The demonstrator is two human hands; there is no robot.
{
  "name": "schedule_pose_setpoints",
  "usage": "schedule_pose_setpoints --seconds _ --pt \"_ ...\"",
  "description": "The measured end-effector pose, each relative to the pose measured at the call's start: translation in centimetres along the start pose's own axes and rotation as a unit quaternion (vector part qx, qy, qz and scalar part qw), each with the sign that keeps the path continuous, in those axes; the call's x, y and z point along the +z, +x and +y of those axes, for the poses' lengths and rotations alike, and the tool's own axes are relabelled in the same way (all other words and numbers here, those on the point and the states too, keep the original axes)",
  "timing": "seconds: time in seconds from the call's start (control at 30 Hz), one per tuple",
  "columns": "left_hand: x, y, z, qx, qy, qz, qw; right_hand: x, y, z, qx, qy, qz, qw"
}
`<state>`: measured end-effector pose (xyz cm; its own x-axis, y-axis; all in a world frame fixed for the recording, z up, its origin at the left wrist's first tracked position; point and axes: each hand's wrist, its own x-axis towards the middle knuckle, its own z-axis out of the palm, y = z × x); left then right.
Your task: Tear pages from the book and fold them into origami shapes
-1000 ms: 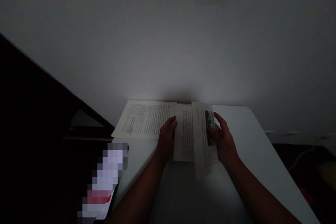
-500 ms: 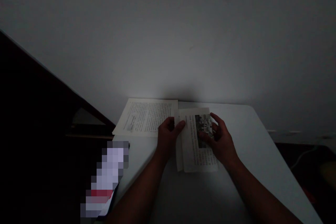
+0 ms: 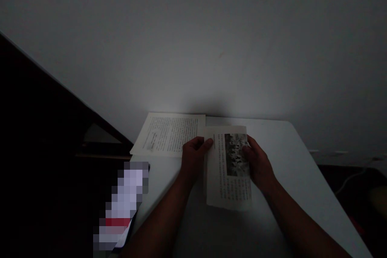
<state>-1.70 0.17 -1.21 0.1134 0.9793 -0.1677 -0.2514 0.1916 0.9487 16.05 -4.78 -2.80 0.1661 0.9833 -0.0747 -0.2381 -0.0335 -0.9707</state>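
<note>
Head view: dim light, and a plain grey-white wall fills the whole upper part.
Far left: deep shadow, and over the desk's left edge a pixelated lilac-white screen with a red band, too masked to read.
Back left corner: a cream rectangular sheet of printed paper lies flat, close to the wall.
Left hand: here it is, grasping the near sheet's left edge, thumb pressed on the front.
Centre: that's the thin off-white printed paper with a black-and-white photo, held between both hands above the desk, a second paper edge peeking out on its left.
Right hand: gripping too, thumb over the photo's right edge.
Right side: bare white desk with a rounded corner.
Far right: a thin white cable curves through the gloom.
</note>
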Motion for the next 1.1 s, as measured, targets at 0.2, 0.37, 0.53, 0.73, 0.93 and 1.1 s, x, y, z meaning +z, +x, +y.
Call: schedule_pose_setpoints --seconds 0.2,0.37,0.53,0.73,0.93,1.1 --pt "-0.2 0.2 -0.3 0.009 -0.006 -0.009 1.0 0.5 -0.1 -0.7 0.005 -0.003 0.033 0.999" --pt "-0.1 0.2 -0.4 0.014 0.005 0.001 1.0 0.5 -0.1 -0.9 -0.002 -0.018 0.045 0.999" --pt "0.0 0.2 -0.1 0.048 0.029 0.029 0.998 0.4 -0.2 -0.8 -0.007 -0.025 0.039 0.999" --pt "0.0 0.2 0.1 0.063 0.069 0.057 0.994 0.4 -0.3 -0.9 -0.01 -0.037 0.041 0.998" --pt "0.1 0.0 0.4 0.056 0.074 0.064 0.994 0.4 -0.4 -0.9 -0.019 -0.054 0.05 0.997" --pt "0.1 0.0 0.4 0.05 0.071 0.064 0.994 0.5 -0.4 -1.1 -0.022 -0.061 0.054 0.996"
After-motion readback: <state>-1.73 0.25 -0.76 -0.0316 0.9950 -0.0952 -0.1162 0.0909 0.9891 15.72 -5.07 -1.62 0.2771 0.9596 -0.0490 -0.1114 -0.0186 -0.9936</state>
